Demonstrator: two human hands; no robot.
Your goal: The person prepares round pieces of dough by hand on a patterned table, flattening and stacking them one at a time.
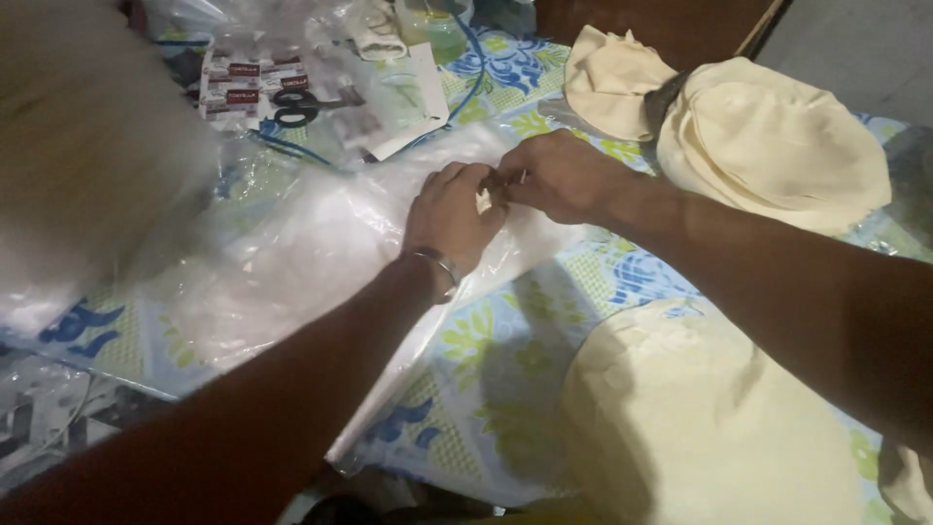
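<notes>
Floral cloth point(505, 360), blue, green and white, covers the whole surface. Clear plastic sheet point(311, 243), crumpled, lies across the cloth's middle and runs under both hands. Pale round flatbread point(700, 418), near right foreground, flat on the cloth. Stack of similar flatbreads point(777, 146), upper right, well apart from the first. Left hand point(449, 219), metal bangle point(439, 262) at the wrist, fingers curled together over the plastic. Right hand point(559, 175), touching the left, fingers pinched closed. Small whitish scrap point(483, 200), nipped between the two hands above the plastic. Black-handled scissors point(296, 107), far upper left.
</notes>
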